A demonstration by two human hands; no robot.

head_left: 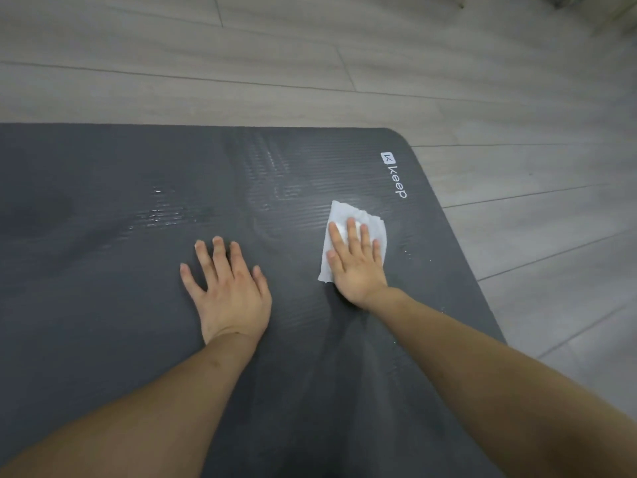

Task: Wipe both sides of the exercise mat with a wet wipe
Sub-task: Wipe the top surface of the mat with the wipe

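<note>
The dark grey exercise mat [103, 270] lies unrolled on grey wood-look flooring [310, 63]; the left hand [229, 291] presses flat on it with fingers straight and spread, while to its right the right hand [356, 260] presses a white wet wipe [374, 224] near the corner bearing the white "keep" logo [395, 175], fingers straight and slightly apart. The loosely pinned wipe may bunch or slip out under a sideways stroke, and the wet streaks could let the bracing palm slide. No container is in view.
</note>
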